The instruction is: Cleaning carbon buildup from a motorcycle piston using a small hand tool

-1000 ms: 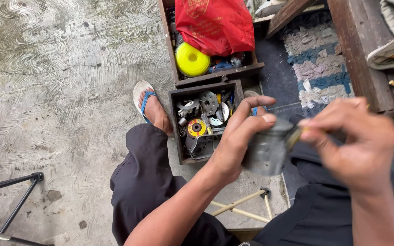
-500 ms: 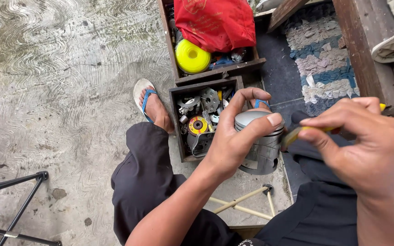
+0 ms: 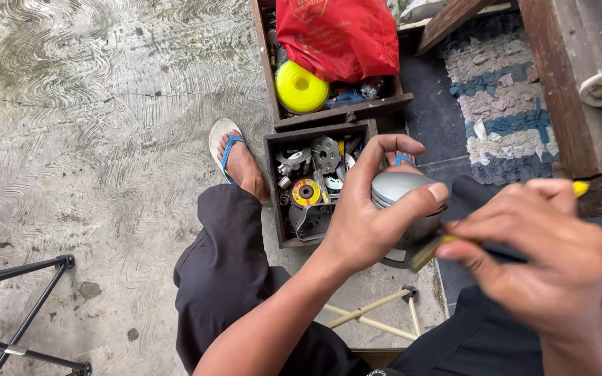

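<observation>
My left hand (image 3: 374,209) grips a grey metal piston (image 3: 404,195), domed top turned up and toward me. My right hand (image 3: 541,261) is closed around a thin tool with a yellow handle (image 3: 580,187); its dull tip (image 3: 428,252) touches the lower side of the piston. Both hands hover above my lap in dark trousers (image 3: 228,278). My left foot in a blue-strapped sandal (image 3: 235,157) rests on the concrete beside the small wooden box.
A small wooden box (image 3: 273,191) holds several metal parts and discs. Behind it a bigger box (image 3: 346,111) holds a yellow spool (image 3: 301,87) and red bag (image 3: 339,35). A woven rug (image 3: 503,90) lies right, wooden beams (image 3: 566,83) beside it. Black metal legs (image 3: 29,306) stand lower left.
The piston has turned in my left hand so its domed top faces up. My right hand has dropped lower and nearer, the tool's tip now at the piston's lower side.
</observation>
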